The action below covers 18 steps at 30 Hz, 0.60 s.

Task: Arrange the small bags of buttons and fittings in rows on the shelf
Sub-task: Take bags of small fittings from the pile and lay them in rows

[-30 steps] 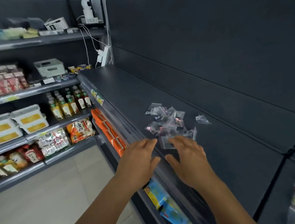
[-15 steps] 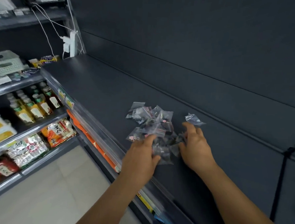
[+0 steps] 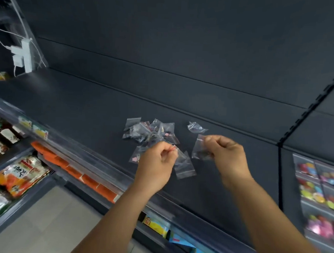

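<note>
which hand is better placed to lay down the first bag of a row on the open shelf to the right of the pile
Right. The right hand already pinches a bag over bare shelf, beside the lone bag. The left hand pinches another bag at the pile edge.

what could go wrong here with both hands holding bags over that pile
The left hand pinches one clear bag right beside the loose pile; lifting may drag neighbours out of place. The right hand holds another bag by its top edge, so a weak pinch could drop it onto the shelf.
</note>
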Each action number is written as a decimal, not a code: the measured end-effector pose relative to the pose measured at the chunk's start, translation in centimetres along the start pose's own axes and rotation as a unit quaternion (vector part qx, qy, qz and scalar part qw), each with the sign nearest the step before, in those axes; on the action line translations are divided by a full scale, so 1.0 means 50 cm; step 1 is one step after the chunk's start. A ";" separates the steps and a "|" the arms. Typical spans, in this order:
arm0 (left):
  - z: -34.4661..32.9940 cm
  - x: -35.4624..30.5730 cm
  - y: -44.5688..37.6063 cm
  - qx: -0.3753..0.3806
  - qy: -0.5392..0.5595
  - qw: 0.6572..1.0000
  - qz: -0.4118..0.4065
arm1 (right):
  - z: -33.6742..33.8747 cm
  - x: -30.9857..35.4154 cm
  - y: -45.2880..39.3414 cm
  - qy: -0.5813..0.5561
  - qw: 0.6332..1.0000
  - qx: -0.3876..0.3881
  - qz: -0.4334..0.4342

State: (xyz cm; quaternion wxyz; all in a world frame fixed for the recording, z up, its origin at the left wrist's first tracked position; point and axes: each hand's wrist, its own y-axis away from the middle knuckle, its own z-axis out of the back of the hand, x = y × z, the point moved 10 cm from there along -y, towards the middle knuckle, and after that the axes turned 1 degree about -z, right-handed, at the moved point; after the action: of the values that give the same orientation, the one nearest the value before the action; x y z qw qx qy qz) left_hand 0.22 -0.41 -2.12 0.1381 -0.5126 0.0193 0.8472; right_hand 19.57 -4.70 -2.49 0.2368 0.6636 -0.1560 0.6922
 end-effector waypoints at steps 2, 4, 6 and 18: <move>-0.001 -0.014 -0.002 0.007 0.032 0.999 -0.010 | 0.008 0.004 0.017 -0.034 0.999 -0.004 -0.006; -0.007 -0.037 0.000 0.019 0.065 0.998 -0.017 | 0.021 0.008 0.037 -0.048 0.999 -0.016 -0.005; -0.020 -0.064 0.004 0.040 0.101 0.994 -0.028 | 0.041 0.018 0.059 -0.045 0.998 -0.037 0.007; -0.188 -0.231 0.080 0.154 0.127 0.973 -0.112 | 0.216 0.039 0.196 0.022 0.995 -0.084 0.041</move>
State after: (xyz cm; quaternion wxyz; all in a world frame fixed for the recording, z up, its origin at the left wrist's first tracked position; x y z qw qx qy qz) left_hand 12.38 -8.39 3.08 0.3059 -0.5875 0.1092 0.7412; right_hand 23.46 -18.41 1.15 0.2661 0.6194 -0.2353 0.7001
